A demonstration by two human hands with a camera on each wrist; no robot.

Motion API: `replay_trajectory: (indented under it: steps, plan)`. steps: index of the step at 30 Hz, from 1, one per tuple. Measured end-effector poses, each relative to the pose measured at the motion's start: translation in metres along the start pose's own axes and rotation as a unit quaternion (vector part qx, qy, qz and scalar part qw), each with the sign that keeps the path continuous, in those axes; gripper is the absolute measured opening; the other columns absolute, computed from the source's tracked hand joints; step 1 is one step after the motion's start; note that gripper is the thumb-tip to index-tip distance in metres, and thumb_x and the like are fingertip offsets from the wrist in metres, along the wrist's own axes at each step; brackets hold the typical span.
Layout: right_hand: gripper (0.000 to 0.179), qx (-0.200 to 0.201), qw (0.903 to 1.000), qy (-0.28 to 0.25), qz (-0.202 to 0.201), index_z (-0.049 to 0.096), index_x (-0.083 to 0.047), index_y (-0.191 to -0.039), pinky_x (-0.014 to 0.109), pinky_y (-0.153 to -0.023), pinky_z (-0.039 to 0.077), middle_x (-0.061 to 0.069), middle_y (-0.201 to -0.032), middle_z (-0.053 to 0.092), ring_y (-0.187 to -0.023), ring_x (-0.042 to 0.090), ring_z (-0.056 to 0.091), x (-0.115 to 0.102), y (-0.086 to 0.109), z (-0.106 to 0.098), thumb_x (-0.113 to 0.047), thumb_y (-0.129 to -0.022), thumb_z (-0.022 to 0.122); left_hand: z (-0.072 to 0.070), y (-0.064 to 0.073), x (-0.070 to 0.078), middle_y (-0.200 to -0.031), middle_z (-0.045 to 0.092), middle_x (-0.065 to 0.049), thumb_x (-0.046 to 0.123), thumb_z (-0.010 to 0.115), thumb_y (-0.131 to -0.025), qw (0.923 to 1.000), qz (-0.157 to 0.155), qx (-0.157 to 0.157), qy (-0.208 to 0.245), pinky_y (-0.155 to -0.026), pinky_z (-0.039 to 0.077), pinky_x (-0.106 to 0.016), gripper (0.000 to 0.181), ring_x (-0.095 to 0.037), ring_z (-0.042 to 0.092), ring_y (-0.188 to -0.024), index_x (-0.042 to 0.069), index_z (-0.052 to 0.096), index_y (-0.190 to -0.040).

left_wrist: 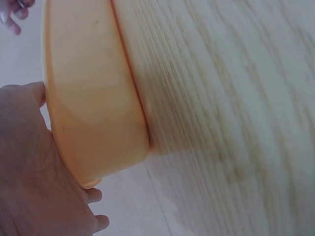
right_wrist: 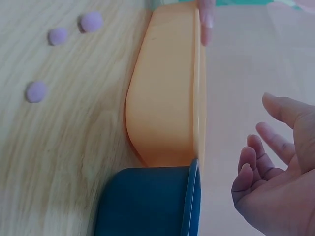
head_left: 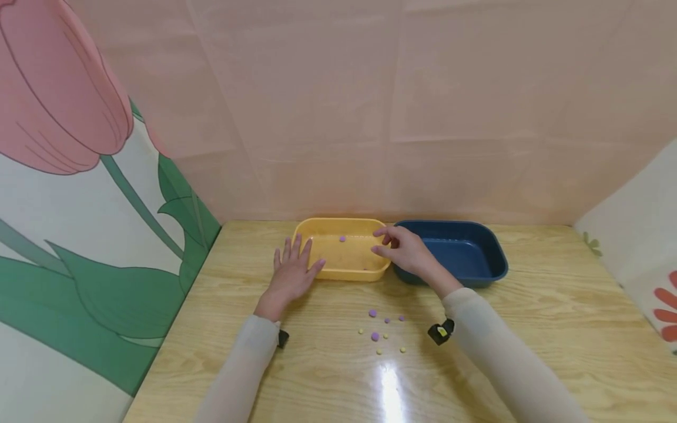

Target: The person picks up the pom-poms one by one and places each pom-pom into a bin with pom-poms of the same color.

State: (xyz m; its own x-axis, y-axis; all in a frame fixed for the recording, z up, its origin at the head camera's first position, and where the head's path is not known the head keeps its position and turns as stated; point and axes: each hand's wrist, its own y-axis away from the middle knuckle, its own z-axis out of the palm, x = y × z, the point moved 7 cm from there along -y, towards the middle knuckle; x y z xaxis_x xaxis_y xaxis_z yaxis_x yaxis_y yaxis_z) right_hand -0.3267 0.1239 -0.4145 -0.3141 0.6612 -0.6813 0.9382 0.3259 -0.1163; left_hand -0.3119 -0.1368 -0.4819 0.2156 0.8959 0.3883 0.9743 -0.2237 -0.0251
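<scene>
One purple ball (head_left: 342, 239) lies inside the yellow tray (head_left: 338, 258), near its far wall; the tray sits on the desk (head_left: 555, 305). The left hand (head_left: 292, 275) rests on the tray's left end, fingers spread, thumb at the near rim. The right hand (head_left: 408, 248) is positioned above the tray's right end; thumb and forefinger stand apart, remaining fingers loosely curled. Just to the right sits the blue tray (head_left: 457, 258) (also round-cornered). Nearer the person, four loose purple balls (head_left: 375, 336) and four yellow balls (head_left: 403, 350) lie scattered. A pink backdrop (head_left: 423, 106) stands behind.
</scene>
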Motion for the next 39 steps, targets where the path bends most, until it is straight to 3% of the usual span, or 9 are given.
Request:
replay_trajectory:
  steps: [8, 17, 29, 39]
  plan:
    - [0.040, 0.007, 0.9998, 0.001, -0.020, 0.067, -0.010, -0.129, 0.036, -0.074, 0.045, 0.008, -0.102, 0.062, -0.084, 0.019, 0.055, -0.001, 0.025, -0.005, -0.031, -0.095, 0.074, 0.001, 0.000, -0.001, -0.171, -0.002, -0.013, 0.066, 0.025, -0.104, 1.0000, -0.004, -0.003, -0.003, -0.121, -0.008, -0.061, 0.078, -0.032, -0.016, -0.155, 0.018, 0.013, -0.164]
    - [0.040, 0.013, 0.9996, -0.003, -0.023, 0.069, -0.012, -0.126, 0.030, -0.067, 0.045, 0.006, -0.101, 0.065, -0.080, 0.015, 0.054, 0.009, 0.057, -0.004, -0.031, -0.092, 0.077, 0.003, 0.001, -0.001, -0.171, -0.001, -0.013, 0.066, 0.024, -0.104, 1.0000, -0.004, 0.002, -0.006, -0.121, -0.006, -0.062, 0.078, -0.033, -0.015, -0.155, 0.018, 0.014, -0.164]
    - [0.025, 0.032, 0.9988, -0.002, -0.037, 0.073, -0.011, -0.112, 0.025, -0.066, 0.045, 0.006, -0.091, 0.063, -0.077, 0.015, 0.054, 0.021, 0.086, -0.001, -0.014, -0.088, 0.080, 0.001, 0.000, -0.001, -0.171, -0.001, -0.013, 0.066, 0.024, -0.104, 1.0000, -0.003, 0.005, -0.007, -0.121, -0.005, -0.062, 0.078, -0.034, -0.014, -0.155, 0.017, 0.015, -0.164]
    - [0.027, 0.007, 0.9992, -0.030, -0.026, 0.072, -0.006, -0.112, 0.022, -0.064, 0.044, 0.003, -0.088, 0.059, -0.075, 0.007, 0.051, 0.044, 0.104, 0.012, -0.017, -0.089, 0.080, 0.001, 0.001, -0.001, -0.171, 0.000, -0.014, 0.063, 0.027, -0.105, 1.0000, -0.001, 0.008, 0.000, -0.120, -0.006, -0.062, 0.076, -0.034, -0.013, -0.155, 0.016, 0.017, -0.164]
